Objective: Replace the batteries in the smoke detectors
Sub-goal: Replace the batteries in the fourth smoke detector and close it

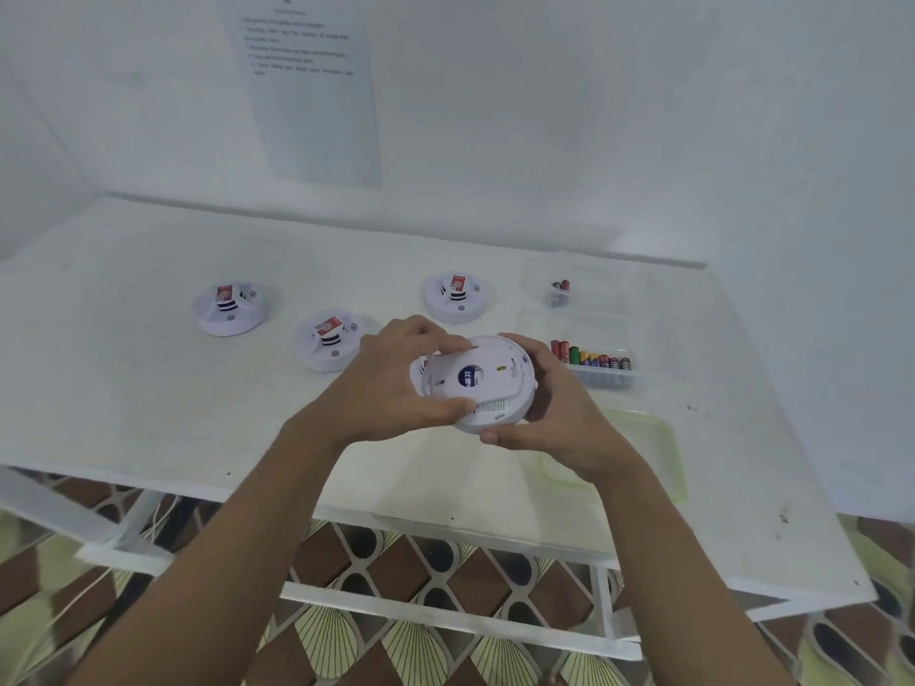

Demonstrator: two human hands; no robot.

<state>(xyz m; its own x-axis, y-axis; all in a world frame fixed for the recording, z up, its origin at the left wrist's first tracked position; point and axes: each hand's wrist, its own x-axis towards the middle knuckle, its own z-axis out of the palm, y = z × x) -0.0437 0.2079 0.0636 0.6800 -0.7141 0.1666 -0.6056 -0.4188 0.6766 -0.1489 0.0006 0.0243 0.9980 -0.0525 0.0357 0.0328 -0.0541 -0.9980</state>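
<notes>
White table (148,388) against a white wall, printed sheet (312,101) taped up behind. Held smoke detector (478,383) is up off the table near the front edge, back plate facing the camera, blue round label visible. Left hand (391,388) grips its left side, fingers curled over the far rim and thumb on the near rim. Right hand (554,413) cups the right side, fingers wrapped round the edge. Looks like the twist-off or twist-on of the back plate; can't tell which. To do it well: one hand holds the body fixed, the other turns the plate, keep the plate flat to the body, don't pry at the rim, work low over the table in case it slips. Just right of the held unit: a clear tray (601,383) with a row of batteries (589,356) standing up, mixed red, green and dark. Behind and right of it: a smaller clear container (559,292) with a couple of batteries, count unclear. Just under the right hand: a green-rimmed clear lid or box (658,453), contents not visible. Behind and left of the held unit: three more detectors (230,309) (329,341) (458,297) face up on the table, each with a red-labelled part on top.
</notes>
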